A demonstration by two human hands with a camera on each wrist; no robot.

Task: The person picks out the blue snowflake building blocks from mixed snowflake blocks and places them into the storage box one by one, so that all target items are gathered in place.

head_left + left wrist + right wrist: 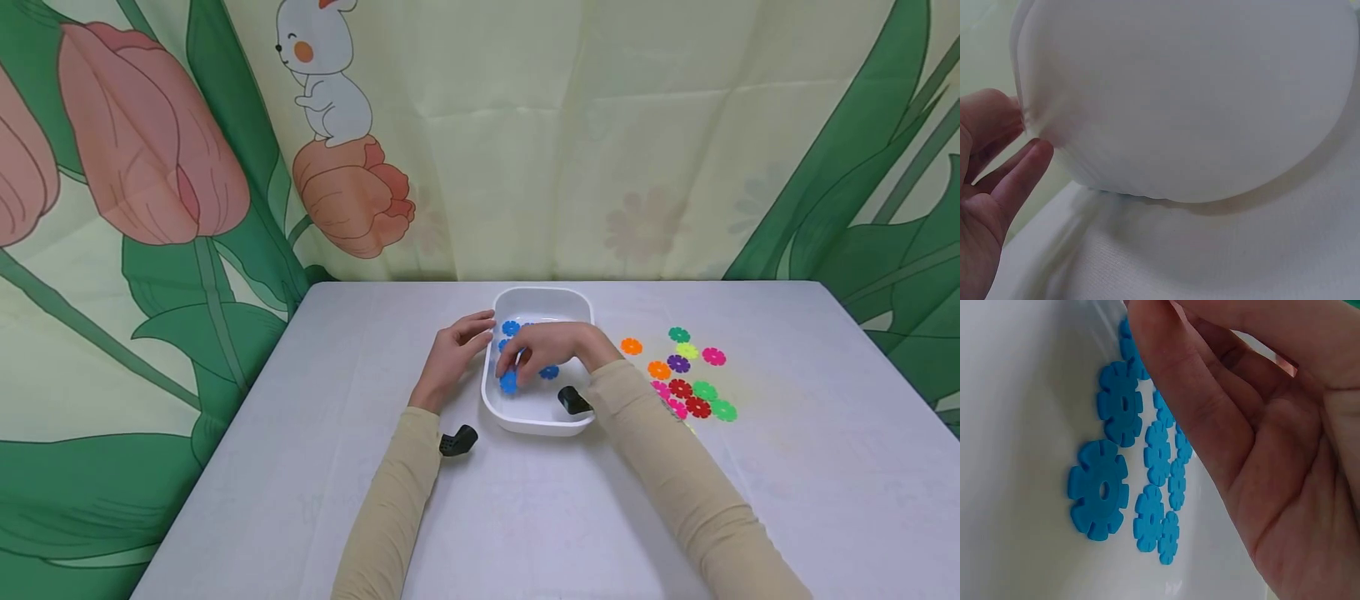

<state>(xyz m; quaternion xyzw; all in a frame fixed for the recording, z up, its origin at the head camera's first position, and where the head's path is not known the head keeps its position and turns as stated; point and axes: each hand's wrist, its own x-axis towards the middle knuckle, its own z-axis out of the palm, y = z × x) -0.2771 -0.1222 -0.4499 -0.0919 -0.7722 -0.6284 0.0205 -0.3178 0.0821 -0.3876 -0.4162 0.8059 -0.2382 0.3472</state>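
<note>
My left hand (452, 356) rests its relaxed fingers against the left rim of a white tray (538, 430). In the left wrist view, its fingertips (1041, 147) touch the outside of the tray's wall. My right hand (551, 343) reaches into the tray from the right with curled fingers. Its thumb and fingers pinch a blue flower-shaped disc (508, 382) near the tray's left side. The right wrist view shows several notched blue discs (1099, 490) lying in rows on the tray floor, some hidden behind the fingers.
Right of the tray lie loose flower-shaped discs in several colours, among them an orange disc (632, 346), a purple disc (678, 363) and a dark red disc (698, 407). A white cloth covers the table (300, 500). Behind it hangs a patterned curtain (510, 167).
</note>
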